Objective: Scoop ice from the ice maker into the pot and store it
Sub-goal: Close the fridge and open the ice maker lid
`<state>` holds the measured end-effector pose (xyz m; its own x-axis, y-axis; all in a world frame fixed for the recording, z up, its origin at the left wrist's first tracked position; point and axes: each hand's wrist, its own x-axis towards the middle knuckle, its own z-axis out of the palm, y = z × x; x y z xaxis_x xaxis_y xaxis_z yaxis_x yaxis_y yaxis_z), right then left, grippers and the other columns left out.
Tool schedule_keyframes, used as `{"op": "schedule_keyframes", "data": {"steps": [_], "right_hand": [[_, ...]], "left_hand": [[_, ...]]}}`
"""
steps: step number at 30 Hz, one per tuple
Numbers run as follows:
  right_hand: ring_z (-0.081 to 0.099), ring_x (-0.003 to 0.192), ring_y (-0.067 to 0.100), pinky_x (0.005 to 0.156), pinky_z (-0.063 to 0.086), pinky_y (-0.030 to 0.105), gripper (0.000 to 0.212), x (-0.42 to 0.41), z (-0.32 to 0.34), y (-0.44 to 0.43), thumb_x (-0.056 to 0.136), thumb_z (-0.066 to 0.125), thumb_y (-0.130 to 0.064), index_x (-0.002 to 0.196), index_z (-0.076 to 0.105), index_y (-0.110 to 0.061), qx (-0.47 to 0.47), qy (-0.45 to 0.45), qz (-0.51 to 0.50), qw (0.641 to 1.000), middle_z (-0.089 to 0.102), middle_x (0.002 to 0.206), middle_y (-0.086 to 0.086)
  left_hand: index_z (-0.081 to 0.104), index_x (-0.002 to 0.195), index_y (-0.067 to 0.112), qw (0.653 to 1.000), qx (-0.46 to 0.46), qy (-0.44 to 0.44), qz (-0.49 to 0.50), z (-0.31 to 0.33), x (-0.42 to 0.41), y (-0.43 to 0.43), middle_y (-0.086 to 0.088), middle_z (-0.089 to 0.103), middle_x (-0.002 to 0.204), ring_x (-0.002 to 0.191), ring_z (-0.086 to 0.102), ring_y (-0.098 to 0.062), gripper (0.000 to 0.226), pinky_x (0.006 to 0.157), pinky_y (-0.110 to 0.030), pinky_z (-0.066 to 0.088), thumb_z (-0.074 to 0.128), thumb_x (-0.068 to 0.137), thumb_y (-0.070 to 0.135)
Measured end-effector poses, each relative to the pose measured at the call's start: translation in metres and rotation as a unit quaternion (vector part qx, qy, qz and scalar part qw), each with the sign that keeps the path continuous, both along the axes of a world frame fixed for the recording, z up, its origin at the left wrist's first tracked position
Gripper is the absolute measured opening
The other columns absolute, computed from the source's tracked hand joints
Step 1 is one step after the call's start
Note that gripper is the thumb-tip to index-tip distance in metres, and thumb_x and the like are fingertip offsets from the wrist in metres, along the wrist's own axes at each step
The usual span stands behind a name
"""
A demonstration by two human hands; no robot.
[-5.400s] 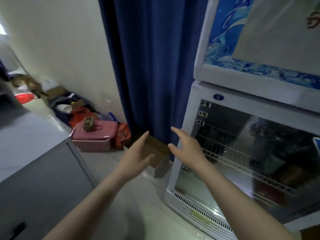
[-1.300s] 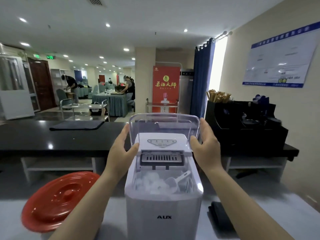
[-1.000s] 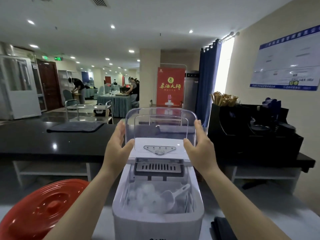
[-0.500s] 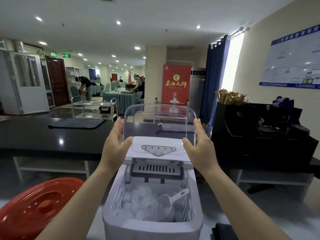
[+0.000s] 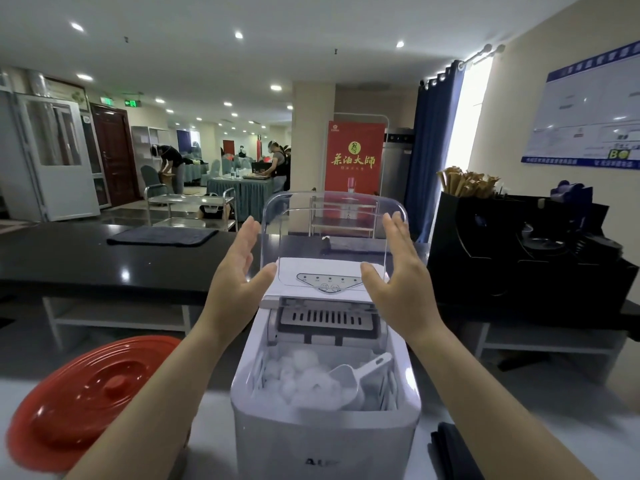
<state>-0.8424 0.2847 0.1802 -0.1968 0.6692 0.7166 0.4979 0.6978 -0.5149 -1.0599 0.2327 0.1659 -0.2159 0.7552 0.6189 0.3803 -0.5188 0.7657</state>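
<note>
A white ice maker [image 5: 325, 434] stands on the pale counter right in front of me. Its clear lid [image 5: 332, 233] is tipped up and stands upright. The basket inside holds a heap of ice [image 5: 301, 379], with a white plastic scoop [image 5: 349, 375] lying on it at the right. My left hand [image 5: 239, 282] and my right hand [image 5: 398, 282] flank the lid's two sides with fingers spread, thumbs near its lower corners, gripping nothing. A red pot lid [image 5: 90, 393] sits at the lower left; the pot under it is hidden.
A long black counter [image 5: 86, 265] with a dark cloth [image 5: 162, 235] runs behind the ice maker. A black organiser [image 5: 519, 251] with wooden stirrers stands at the right. A dark folded cloth [image 5: 450, 452] lies at the lower right. Several people work at tables far back.
The lid has been swung up to upright. My hands, which held its sides, have loosened and spread apart from it. My view has dropped closer over the ice basket.
</note>
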Motion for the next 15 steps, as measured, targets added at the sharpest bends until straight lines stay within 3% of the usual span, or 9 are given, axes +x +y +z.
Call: {"op": "schedule_keyframes", "data": {"steps": [3, 8, 11, 15], "right_hand": [[0.021, 0.143, 0.006, 0.113, 0.021, 0.021, 0.065, -0.019, 0.003, -0.020, 0.091, 0.059, -0.016, 0.149, 0.029, -0.021, -0.020, 0.022, 0.039, 0.999, 0.030, 0.154, -0.007], [0.052, 0.119, 0.004, 0.100, 0.043, 0.025, 0.040, -0.071, -0.004, -0.053, 0.090, 0.061, -0.017, 0.129, 0.053, -0.026, -0.103, 0.068, 0.114, 0.986, 0.058, 0.125, -0.013], [0.059, 0.107, 0.001, 0.091, 0.048, 0.023, 0.033, -0.114, -0.009, -0.076, 0.090, 0.062, -0.015, 0.117, 0.056, -0.032, -0.152, 0.088, 0.155, 0.972, 0.063, 0.114, -0.015], [0.062, 0.105, 0.005, 0.091, 0.051, 0.026, 0.035, -0.168, -0.023, -0.107, 0.088, 0.065, -0.012, 0.112, 0.058, -0.037, -0.190, 0.118, 0.175, 0.959, 0.066, 0.111, -0.011]], "left_hand": [[0.024, 0.148, 0.027, 1.000, -0.002, 0.005, -0.027, -0.001, -0.011, -0.016, 0.014, 0.036, 0.147, 0.133, 0.034, 0.005, 0.071, 0.107, -0.015, 0.029, 0.054, 0.086, 0.015], [0.041, 0.133, 0.037, 0.998, -0.033, 0.031, -0.036, -0.015, -0.054, -0.055, 0.015, 0.054, 0.130, 0.116, 0.053, 0.002, 0.057, 0.089, -0.010, 0.044, 0.053, 0.080, 0.021], [0.048, 0.129, 0.034, 0.997, -0.064, 0.028, -0.037, -0.025, -0.096, -0.079, 0.010, 0.061, 0.121, 0.111, 0.059, -0.004, 0.052, 0.088, -0.016, 0.048, 0.053, 0.079, 0.020], [0.055, 0.123, 0.031, 0.994, -0.098, 0.042, -0.026, -0.040, -0.153, -0.110, 0.008, 0.068, 0.110, 0.106, 0.062, -0.006, 0.043, 0.090, -0.023, 0.051, 0.058, 0.082, 0.019]]}}
